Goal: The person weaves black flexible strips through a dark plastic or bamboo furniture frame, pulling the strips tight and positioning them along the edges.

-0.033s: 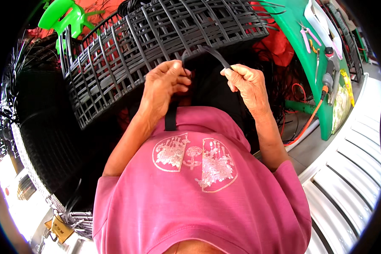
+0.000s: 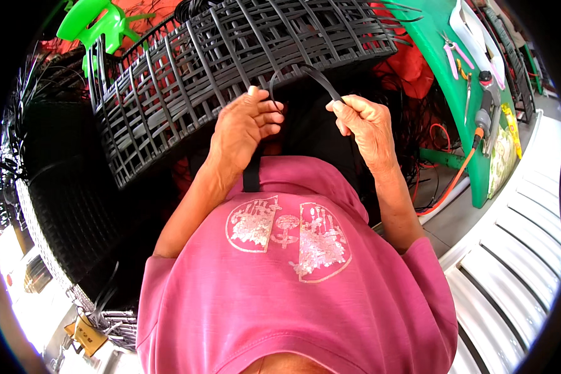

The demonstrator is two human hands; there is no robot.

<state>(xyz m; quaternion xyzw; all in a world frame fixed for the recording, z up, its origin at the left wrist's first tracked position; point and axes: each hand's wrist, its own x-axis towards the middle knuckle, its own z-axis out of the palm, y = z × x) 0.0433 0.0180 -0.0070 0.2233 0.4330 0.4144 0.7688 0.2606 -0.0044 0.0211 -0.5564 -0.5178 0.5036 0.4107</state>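
A dark woven frame [image 2: 187,78] of black flat strips over thin bars leans across in front of me. From its lower edge a black weaving strip [image 2: 321,81] bends down to my right hand [image 2: 369,128], which pinches it between thumb and fingers. A thinner black strand [image 2: 272,87] curls down to the fingertips of my left hand [image 2: 246,128]. That hand has its thumb raised apart from the loosely bent fingers, and the strand seems to touch the forefinger without being gripped. Where the strips pass behind the frame is hidden.
At the right, a green table [image 2: 433,56] carries pink-handled snips [image 2: 450,53] and a power tool [image 2: 487,103] with an orange cord. A green plastic chair [image 2: 96,25] stands at the far left. A white slatted bench [image 2: 511,249] lies at the right; dark wickerwork [image 2: 62,206] is at the left.
My left thumb has lifted away from the fingers, and the hand has opened off the strand. The right hand keeps its pinch on the weaving strip, almost unmoved.
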